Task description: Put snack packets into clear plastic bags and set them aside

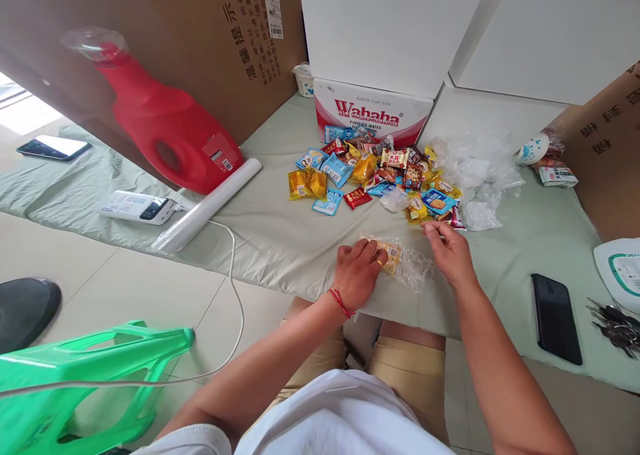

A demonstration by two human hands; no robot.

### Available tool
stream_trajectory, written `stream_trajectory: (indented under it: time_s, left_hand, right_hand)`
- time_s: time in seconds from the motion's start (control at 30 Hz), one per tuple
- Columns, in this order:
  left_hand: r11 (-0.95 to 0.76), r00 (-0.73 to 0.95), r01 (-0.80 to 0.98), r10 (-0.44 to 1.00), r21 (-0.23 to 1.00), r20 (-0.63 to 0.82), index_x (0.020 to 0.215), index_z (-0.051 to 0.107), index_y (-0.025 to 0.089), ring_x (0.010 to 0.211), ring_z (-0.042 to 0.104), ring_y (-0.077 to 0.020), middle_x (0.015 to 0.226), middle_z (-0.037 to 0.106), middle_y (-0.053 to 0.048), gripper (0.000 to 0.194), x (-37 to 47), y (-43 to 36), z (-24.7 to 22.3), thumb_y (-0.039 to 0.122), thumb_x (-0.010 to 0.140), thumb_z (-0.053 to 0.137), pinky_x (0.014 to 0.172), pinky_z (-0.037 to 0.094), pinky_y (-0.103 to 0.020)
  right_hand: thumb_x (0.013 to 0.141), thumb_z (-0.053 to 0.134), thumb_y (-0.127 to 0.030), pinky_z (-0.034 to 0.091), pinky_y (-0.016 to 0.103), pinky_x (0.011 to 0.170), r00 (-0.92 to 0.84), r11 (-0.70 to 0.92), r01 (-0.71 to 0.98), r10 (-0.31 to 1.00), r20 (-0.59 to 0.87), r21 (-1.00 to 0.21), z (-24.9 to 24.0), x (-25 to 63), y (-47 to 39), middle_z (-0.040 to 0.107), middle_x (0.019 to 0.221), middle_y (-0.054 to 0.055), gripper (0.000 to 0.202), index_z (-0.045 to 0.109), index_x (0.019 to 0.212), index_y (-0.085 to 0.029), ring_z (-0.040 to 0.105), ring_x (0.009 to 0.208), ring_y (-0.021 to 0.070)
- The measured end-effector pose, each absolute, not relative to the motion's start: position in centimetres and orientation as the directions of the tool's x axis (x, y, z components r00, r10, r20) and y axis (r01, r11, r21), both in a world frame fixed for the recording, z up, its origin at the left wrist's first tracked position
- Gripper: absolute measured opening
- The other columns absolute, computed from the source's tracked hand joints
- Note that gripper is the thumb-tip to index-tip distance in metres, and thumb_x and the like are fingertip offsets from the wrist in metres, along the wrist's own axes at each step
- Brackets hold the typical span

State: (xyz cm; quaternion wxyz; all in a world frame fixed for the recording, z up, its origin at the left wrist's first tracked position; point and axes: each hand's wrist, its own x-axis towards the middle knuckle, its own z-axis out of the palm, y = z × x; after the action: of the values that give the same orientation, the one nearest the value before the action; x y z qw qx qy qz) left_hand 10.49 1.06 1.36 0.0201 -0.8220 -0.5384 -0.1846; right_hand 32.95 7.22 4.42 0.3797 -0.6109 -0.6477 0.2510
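My left hand (pixel 356 271), with a red cord on its wrist, presses its curled fingers on a yellow packaged snack (pixel 393 257) in clear plastic at the table's front edge. The loose clear end of the wrap (pixel 417 271) lies to the right of it. My right hand (pixel 449 249) is at the front of the snack pile, thumb and forefinger pinched together by a yellow packet (pixel 417 209); what they hold is too small to make out. Blue, red, yellow and brown snack packets (pixel 395 158) lie heaped behind both hands.
Crumpled clear bags (pixel 480 175) lie right of the pile, before a Wahaha box (pixel 370 111). A red jug (pixel 170 128), plastic roll (pixel 210 205) and power bank (pixel 140 207) are left; a black phone (pixel 556 318) and keys (pixel 617 327) right. A green stool (pixel 90 361) stands lower left.
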Motion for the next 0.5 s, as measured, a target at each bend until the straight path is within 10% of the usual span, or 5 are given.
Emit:
stream_trajectory:
  time_s: [0.17, 0.3, 0.5]
  left_hand:
    - [-0.42, 0.348, 0.88, 0.888, 0.22, 0.302, 0.121, 0.066, 0.028, 0.131, 0.052, -0.028, 0.137, 0.063, -0.011, 0.027, 10.8, 1.3, 1.7, 0.023, 0.102, 0.048, 0.087, 0.041, -0.044]
    - [-0.442, 0.372, 0.867, 0.881, 0.231, 0.291, 0.12, 0.068, 0.029, 0.134, 0.051, -0.027, 0.143, 0.062, -0.01, 0.028, 10.7, 1.1, 1.6, 0.021, 0.101, 0.048, 0.092, 0.042, -0.045]
    - [-0.44, 0.34, 0.798, 0.893, 0.412, 0.295, 0.119, 0.068, 0.025, 0.129, 0.056, -0.026, 0.136, 0.069, -0.007, 0.028, 10.3, 1.0, 2.9, 0.024, 0.099, 0.049, 0.112, 0.032, -0.053]
  right_hand:
    - [0.084, 0.067, -0.06, 0.048, 0.036, 0.084, -0.237, 0.202, 0.709, 0.971, 0.041, -0.676, 4.5, 33.4, 3.4, 0.074, 0.093, 0.006, 0.046, 0.075, 0.111, -0.024, 0.062, 0.092, 0.0248]
    - [0.092, 0.054, -0.056, 0.043, 0.031, 0.064, -0.082, -0.014, 0.71, 0.991, -0.102, -0.704, 2.6, 34.9, 3.3, 0.066, 0.071, 0.003, 0.04, 0.074, 0.086, -0.021, 0.056, 0.066, 0.0196]
    - [0.091, 0.058, -0.047, 0.042, 0.043, 0.093, -0.041, 0.104, 0.884, 0.988, 0.146, -0.456, 0.6, 35.5, 4.9, 0.07, 0.104, 0.012, 0.038, 0.071, 0.115, -0.019, 0.057, 0.1, 0.0278]
